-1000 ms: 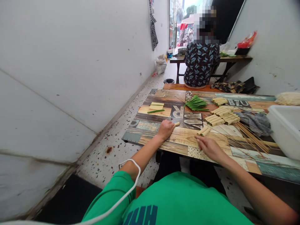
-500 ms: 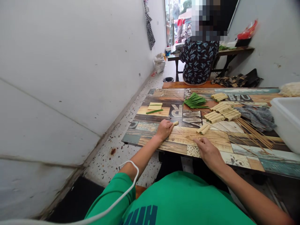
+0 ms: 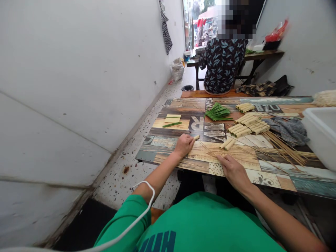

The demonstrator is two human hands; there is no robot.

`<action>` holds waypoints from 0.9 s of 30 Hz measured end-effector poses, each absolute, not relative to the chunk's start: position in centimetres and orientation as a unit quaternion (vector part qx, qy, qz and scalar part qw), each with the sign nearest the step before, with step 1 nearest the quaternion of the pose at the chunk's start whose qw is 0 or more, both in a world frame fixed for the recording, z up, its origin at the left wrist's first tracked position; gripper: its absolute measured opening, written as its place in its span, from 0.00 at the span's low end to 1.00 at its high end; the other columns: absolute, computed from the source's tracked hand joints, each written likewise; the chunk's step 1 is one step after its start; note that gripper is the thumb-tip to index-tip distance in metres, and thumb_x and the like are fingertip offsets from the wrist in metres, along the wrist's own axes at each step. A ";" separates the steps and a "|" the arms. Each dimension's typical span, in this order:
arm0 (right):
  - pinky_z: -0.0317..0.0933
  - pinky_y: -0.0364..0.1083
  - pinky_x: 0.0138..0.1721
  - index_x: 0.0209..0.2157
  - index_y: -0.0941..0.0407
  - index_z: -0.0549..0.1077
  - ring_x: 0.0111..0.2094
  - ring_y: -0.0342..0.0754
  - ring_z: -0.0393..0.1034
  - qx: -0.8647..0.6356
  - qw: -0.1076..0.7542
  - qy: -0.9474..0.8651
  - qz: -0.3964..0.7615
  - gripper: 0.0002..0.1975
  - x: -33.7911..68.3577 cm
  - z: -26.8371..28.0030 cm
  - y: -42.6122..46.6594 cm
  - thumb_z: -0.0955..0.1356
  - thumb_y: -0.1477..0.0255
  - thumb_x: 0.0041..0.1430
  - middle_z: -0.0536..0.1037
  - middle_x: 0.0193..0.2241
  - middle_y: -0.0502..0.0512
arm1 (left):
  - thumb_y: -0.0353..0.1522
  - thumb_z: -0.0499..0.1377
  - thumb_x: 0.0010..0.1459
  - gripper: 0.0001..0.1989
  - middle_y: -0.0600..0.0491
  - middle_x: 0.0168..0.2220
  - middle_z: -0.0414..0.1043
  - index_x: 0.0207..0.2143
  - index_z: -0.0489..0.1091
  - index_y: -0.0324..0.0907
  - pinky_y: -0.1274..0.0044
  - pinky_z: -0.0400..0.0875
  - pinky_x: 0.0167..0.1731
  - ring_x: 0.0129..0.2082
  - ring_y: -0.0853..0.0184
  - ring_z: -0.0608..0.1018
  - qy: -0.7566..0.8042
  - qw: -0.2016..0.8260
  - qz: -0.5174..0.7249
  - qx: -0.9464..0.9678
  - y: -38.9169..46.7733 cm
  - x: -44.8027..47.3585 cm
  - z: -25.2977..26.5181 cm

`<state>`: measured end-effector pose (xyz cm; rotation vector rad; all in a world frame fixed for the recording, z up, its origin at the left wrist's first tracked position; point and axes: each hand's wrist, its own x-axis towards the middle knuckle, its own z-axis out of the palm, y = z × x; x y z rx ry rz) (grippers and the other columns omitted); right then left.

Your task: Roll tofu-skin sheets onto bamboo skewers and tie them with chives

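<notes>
My left hand (image 3: 184, 144) is closed on a small pale-yellow roll (image 3: 196, 138), pressing it to the table; only its right end shows past the fingers. My right hand (image 3: 232, 168) pinches a thin wooden skewer (image 3: 208, 149) low over the table's near edge, its far end pointing at the roll. Whether the tip touches the roll I cannot tell. Two finished-looking rolls (image 3: 227, 144) with green inside lie just beyond the right hand. Farther left, a flat yellow sheet (image 3: 172, 118) bears a green strip, with another green strip (image 3: 172, 124) at its near edge.
Behind the hands sits a bundle of cut green leaves (image 3: 217, 112). Several stacked rolls (image 3: 246, 125), loose skewers (image 3: 285, 148), a grey cloth (image 3: 288, 130) and a white tub (image 3: 321, 133) fill the right side. A person (image 3: 223, 64) sits facing away at another table.
The skewer shows more clearly between my hands. Both hands stay in nearly the same place, and the view has shifted slightly.
</notes>
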<state>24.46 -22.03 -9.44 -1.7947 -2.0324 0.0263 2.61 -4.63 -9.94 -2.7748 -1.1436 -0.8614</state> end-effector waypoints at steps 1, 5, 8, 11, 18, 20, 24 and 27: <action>0.58 0.42 0.28 0.52 0.55 0.74 0.29 0.46 0.65 -0.645 0.215 -0.734 0.009 0.21 24.5 -9.4 -22.0 0.57 0.74 0.64 0.71 0.32 0.55 | 0.33 0.53 0.66 0.14 0.50 0.30 0.72 0.30 0.75 0.40 0.75 0.65 0.36 0.32 0.67 0.71 -0.365 0.005 -0.278 -0.889 -4.6 2.6 -9.9; 0.58 0.42 0.28 0.51 0.54 0.75 0.29 0.46 0.65 -0.644 0.212 -0.735 0.002 0.21 24.4 -9.2 -21.8 0.57 0.75 0.64 0.71 0.31 0.55 | 0.33 0.53 0.66 0.14 0.49 0.31 0.72 0.31 0.75 0.40 0.75 0.65 0.36 0.33 0.66 0.71 -0.362 -0.002 -0.279 -0.890 -4.6 2.6 -9.9; 0.58 0.42 0.28 0.51 0.54 0.74 0.29 0.46 0.65 -0.644 0.213 -0.735 0.004 0.21 24.3 -9.2 -21.7 0.57 0.76 0.64 0.72 0.32 0.55 | 0.33 0.53 0.66 0.14 0.50 0.31 0.72 0.31 0.75 0.40 0.75 0.65 0.37 0.34 0.66 0.71 -0.364 -0.006 -0.278 -0.889 -4.6 2.6 -9.8; 0.58 0.42 0.28 0.51 0.53 0.74 0.29 0.46 0.65 -0.645 0.222 -0.732 0.009 0.21 24.2 -9.2 -21.6 0.57 0.75 0.64 0.72 0.32 0.55 | 0.34 0.53 0.67 0.14 0.50 0.31 0.72 0.31 0.75 0.41 0.75 0.65 0.37 0.34 0.66 0.71 -0.362 -0.013 -0.276 -0.890 -4.6 2.6 -9.7; 0.58 0.42 0.28 0.48 0.54 0.76 0.29 0.46 0.65 -0.645 0.218 -0.732 0.005 0.20 23.8 -8.6 -21.6 0.57 0.75 0.65 0.71 0.31 0.55 | 0.33 0.53 0.67 0.14 0.50 0.31 0.72 0.32 0.76 0.41 0.76 0.65 0.37 0.34 0.67 0.71 -0.357 -0.023 -0.272 -0.894 -4.5 2.5 -9.6; 0.57 0.42 0.27 0.48 0.54 0.77 0.28 0.46 0.65 -0.648 0.211 -0.732 0.003 0.20 23.7 -8.4 -21.5 0.57 0.74 0.65 0.71 0.31 0.55 | 0.33 0.53 0.66 0.13 0.50 0.32 0.72 0.33 0.76 0.41 0.76 0.65 0.37 0.34 0.67 0.71 -0.355 -0.029 -0.275 -0.893 -4.5 2.5 -9.5; 0.54 0.42 0.25 0.48 0.53 0.77 0.28 0.45 0.65 -0.658 0.204 -0.725 0.001 0.19 23.6 -8.2 -21.2 0.58 0.73 0.65 0.72 0.31 0.55 | 0.33 0.52 0.67 0.14 0.50 0.31 0.71 0.33 0.76 0.41 0.75 0.66 0.37 0.35 0.66 0.71 -0.352 -0.029 -0.277 -0.894 -4.5 2.4 -9.6; 0.55 0.42 0.25 0.47 0.52 0.77 0.28 0.45 0.65 -0.657 0.206 -0.725 0.003 0.18 23.5 -8.3 -21.3 0.59 0.73 0.64 0.73 0.32 0.55 | 0.33 0.52 0.67 0.15 0.50 0.31 0.72 0.31 0.76 0.41 0.75 0.66 0.37 0.34 0.67 0.71 -0.353 -0.024 -0.275 -0.894 -4.5 2.5 -9.6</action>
